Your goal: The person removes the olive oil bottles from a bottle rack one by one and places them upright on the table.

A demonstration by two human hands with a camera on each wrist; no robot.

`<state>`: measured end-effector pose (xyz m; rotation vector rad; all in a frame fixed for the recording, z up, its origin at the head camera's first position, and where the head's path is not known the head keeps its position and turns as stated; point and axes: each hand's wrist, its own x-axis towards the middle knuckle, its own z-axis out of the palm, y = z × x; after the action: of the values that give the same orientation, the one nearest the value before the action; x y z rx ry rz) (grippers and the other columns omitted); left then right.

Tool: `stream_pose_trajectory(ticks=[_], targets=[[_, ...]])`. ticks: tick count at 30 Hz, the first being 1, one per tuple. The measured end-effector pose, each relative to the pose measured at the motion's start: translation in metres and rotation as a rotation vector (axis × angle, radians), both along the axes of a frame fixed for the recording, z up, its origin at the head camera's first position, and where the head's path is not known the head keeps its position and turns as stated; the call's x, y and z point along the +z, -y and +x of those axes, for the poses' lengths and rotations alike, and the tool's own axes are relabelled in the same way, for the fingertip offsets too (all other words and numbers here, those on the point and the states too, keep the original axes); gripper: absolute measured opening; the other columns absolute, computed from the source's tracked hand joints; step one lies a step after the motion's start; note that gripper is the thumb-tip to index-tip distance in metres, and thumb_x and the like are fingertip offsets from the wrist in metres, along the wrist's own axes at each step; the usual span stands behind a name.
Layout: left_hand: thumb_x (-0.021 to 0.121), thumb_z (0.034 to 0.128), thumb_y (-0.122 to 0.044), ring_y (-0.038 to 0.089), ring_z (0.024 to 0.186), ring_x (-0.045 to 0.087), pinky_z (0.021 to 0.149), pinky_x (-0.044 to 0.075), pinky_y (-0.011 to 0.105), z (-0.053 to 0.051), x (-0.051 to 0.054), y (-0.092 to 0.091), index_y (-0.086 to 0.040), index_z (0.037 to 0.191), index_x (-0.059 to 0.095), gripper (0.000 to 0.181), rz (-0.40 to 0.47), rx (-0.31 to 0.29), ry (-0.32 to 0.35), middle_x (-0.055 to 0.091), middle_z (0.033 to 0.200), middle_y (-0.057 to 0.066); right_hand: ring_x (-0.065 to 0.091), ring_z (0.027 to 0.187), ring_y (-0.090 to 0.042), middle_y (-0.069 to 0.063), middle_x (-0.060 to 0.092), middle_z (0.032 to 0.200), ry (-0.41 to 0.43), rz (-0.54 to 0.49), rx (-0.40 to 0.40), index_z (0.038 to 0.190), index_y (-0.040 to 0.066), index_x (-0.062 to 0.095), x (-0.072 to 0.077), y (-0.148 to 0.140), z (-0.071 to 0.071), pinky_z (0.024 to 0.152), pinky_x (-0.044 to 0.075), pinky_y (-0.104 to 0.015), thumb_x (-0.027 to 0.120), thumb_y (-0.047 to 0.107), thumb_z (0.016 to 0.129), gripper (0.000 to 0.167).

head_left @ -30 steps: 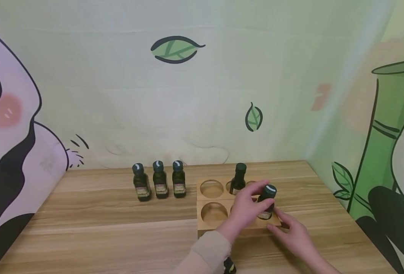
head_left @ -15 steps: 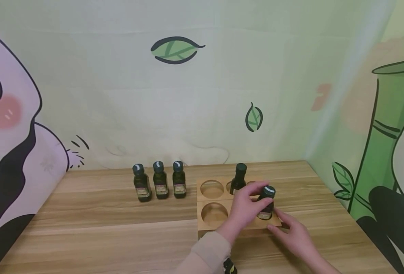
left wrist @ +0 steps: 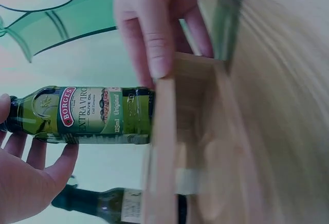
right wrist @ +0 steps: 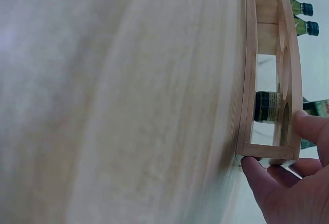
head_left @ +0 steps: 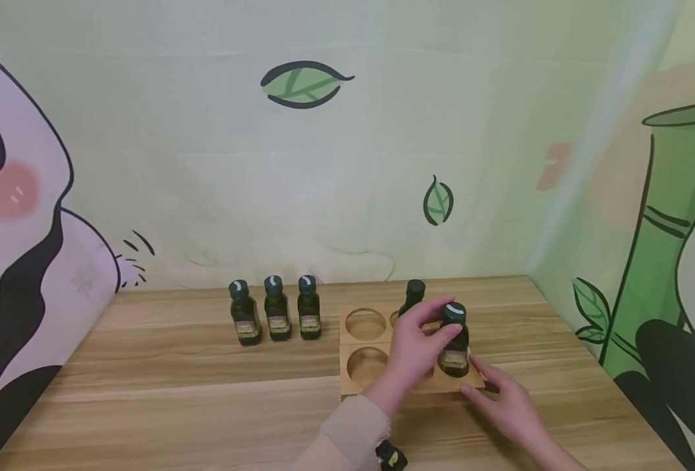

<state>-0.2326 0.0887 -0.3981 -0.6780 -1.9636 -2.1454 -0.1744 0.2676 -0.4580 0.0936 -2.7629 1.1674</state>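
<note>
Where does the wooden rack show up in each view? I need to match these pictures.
Head: wooden rack, right of center in the lower half.
Left wrist: wooden rack, from the center down past the bottom edge.
Right wrist: wooden rack, upright along the upper right.
Shared landmark: the right hand, holding one end of it in all three.

A dark-capped green glass olive-oil bottle (head_left: 455,343), labelled BORGES, is upright over the front-right round hole of a two-row tan wooden rack (head_left: 436,385).

Wooden table (head_left: 177,405) — three bottles (head_left: 278,319), holed rack (head_left: 371,343)
</note>
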Motion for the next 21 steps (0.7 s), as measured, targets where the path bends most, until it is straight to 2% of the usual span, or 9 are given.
stream_pose_trajectory(ticks=[4, 8, 13, 17, 21], targets=[[0.076, 0.086, -0.002, 0.016, 0.103, 0.066, 0.087, 0.055, 0.034, 0.003, 0.009, 0.008, -0.008, 0.122, 0.069, 0.037, -0.006, 0.026, -0.012, 0.071, 0.114, 0.007, 0.058, 0.118, -0.043, -0.028, 0.05, 0.139, 0.01, 0.005, -0.004, 0.14, -0.002, 0.052, 0.001, 0.001, 0.0, 0.096, 0.049, -0.05, 0.074, 0.02, 0.091, 0.059], [0.077, 0.0856, -0.005, 0.018, 0.103, 0.067, 0.087, 0.055, 0.038, 0.006, 0.014, 0.017, -0.01, 0.122, 0.07, 0.038, -0.017, 0.065, 0.004, 0.072, 0.112, 0.007, 0.059, 0.117, -0.042, -0.028, 0.05, 0.139, 0.01, 0.008, -0.008, 0.14, -0.002, 0.052, 0.001, 0.001, 0.001, 0.097, 0.048, -0.051, 0.074, 0.022, 0.091, 0.06], [0.077, 0.0848, -0.004, 0.021, 0.102, 0.068, 0.083, 0.056, 0.034, 0.007, 0.016, 0.028, -0.01, 0.122, 0.07, 0.039, -0.013, 0.09, 0.011, 0.073, 0.109, 0.01, 0.061, 0.113, -0.042, -0.028, 0.052, 0.138, -0.013, 0.016, -0.006, 0.14, -0.001, 0.052, 0.0, 0.001, 0.002, 0.096, 0.048, -0.052, 0.075, 0.021, 0.09, 0.06], [0.077, 0.0849, -0.003, 0.021, 0.104, 0.067, 0.083, 0.056, 0.03, 0.007, 0.018, 0.039, -0.009, 0.123, 0.07, 0.039, -0.013, 0.097, 0.043, 0.072, 0.11, 0.01, 0.062, 0.112, -0.042, -0.028, 0.051, 0.139, -0.014, 0.019, -0.006, 0.141, -0.001, 0.052, -0.001, 0.0, 0.003, 0.097, 0.048, -0.053, 0.075, 0.023, 0.09, 0.061], [0.077, 0.0854, -0.003, 0.024, 0.104, 0.067, 0.084, 0.057, 0.034, 0.005, 0.018, 0.052, -0.007, 0.124, 0.069, 0.039, -0.028, 0.113, 0.048, 0.072, 0.109, 0.012, 0.062, 0.11, -0.042, -0.027, 0.049, 0.14, -0.004, 0.008, -0.005, 0.141, 0.0, 0.051, -0.002, -0.001, 0.003, 0.097, 0.047, -0.054, 0.075, 0.025, 0.09, 0.062]])
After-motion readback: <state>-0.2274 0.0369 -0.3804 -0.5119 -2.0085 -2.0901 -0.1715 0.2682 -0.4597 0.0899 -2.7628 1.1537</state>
